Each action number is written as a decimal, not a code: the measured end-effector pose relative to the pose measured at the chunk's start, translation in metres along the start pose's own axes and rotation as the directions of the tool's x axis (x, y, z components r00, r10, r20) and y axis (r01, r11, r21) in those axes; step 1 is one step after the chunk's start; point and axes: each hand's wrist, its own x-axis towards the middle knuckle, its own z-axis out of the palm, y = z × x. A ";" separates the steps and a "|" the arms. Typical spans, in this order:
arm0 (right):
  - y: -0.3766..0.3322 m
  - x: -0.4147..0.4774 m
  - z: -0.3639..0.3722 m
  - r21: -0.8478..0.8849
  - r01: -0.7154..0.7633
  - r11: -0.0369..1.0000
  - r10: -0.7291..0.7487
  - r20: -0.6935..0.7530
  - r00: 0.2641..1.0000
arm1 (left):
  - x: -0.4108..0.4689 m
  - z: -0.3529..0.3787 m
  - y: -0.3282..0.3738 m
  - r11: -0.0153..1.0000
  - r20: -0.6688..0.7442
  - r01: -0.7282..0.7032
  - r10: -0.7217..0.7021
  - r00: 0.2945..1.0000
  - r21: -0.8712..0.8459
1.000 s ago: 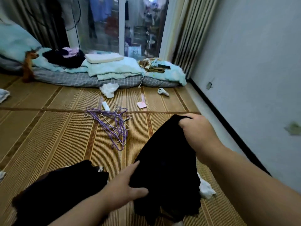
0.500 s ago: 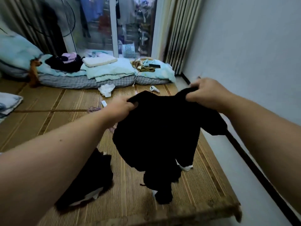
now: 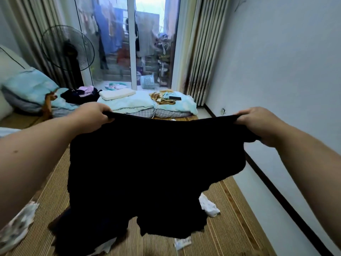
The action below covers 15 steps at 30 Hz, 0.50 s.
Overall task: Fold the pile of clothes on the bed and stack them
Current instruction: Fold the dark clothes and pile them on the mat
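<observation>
While left hand (image 3: 94,117) and right hand (image 3: 258,124) clamp it, black garment (image 3: 156,163) hangs stretched sideways.

Garment (image 3: 156,163) over mat (image 3: 239,228), pile (image 3: 79,235) perhaps beneath

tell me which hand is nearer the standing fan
Left. The left hand is below and right of the fan; the right hand is far across, near the wall.

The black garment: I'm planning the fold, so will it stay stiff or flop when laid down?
The black garment is probably floppy: its top edge sags between the left hand and right hand, and its bottom hangs unevenly. Likely light, since a grip at each corner carries it. It may crumple on the mat unless spread flat.
</observation>
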 end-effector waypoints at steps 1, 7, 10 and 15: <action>-0.009 -0.001 0.004 0.057 -0.002 0.998 0.001 0.018 1.000 | 0.001 -0.001 -0.004 1.000 -0.022 0.021 -0.021 1.000 0.010; -0.055 -0.007 0.030 0.298 -0.058 0.953 0.021 0.126 0.992 | 0.004 0.005 -0.008 0.991 0.069 0.121 -0.118 0.991 -0.048; -0.074 -0.008 0.050 0.402 -0.059 0.914 0.011 0.121 0.993 | -0.012 0.019 0.011 0.977 0.259 0.065 -0.011 0.966 -0.204; -0.092 -0.009 0.075 0.494 -0.037 0.869 -0.026 0.121 0.992 | -0.053 0.047 0.050 0.751 0.652 0.095 0.493 0.576 -0.653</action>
